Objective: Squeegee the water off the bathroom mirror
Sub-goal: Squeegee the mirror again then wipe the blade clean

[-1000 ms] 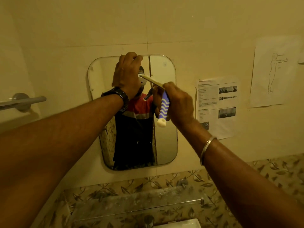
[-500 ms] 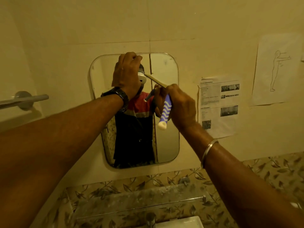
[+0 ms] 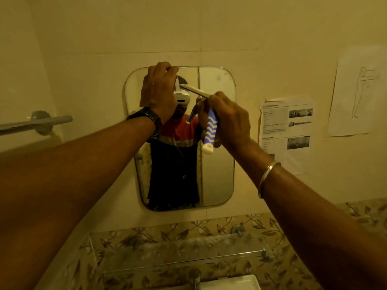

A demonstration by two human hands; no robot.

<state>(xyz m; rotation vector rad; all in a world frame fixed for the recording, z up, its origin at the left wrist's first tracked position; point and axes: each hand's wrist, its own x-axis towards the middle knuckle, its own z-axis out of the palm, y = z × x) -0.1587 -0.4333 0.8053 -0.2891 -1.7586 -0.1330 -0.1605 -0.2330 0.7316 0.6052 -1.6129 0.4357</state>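
Observation:
The rounded wall mirror (image 3: 217, 174) hangs above the sink and reflects a person. My right hand (image 3: 228, 120) grips the blue-and-white striped handle of the squeegee (image 3: 210, 130). Its cream blade (image 3: 194, 91) slants up and left across the upper glass. My left hand (image 3: 159, 91), with a black watch on the wrist, has its fingers curled at the mirror's top edge. The blade's left end reaches this hand. Whether the hand holds the blade or the mirror's edge is hidden.
A grey towel bar (image 3: 35, 123) sticks out of the left wall. Two paper sheets, a printed notice (image 3: 287, 130) and a figure drawing (image 3: 356, 95), are stuck to the right of the mirror. Below are a glass shelf (image 3: 178, 254), leaf-patterned tiles and the corner of a white basin (image 3: 230, 283).
Very little. The blade's left end has edged slightly upward on the glass, and the view has shifted a touch. Both hands keep their places.

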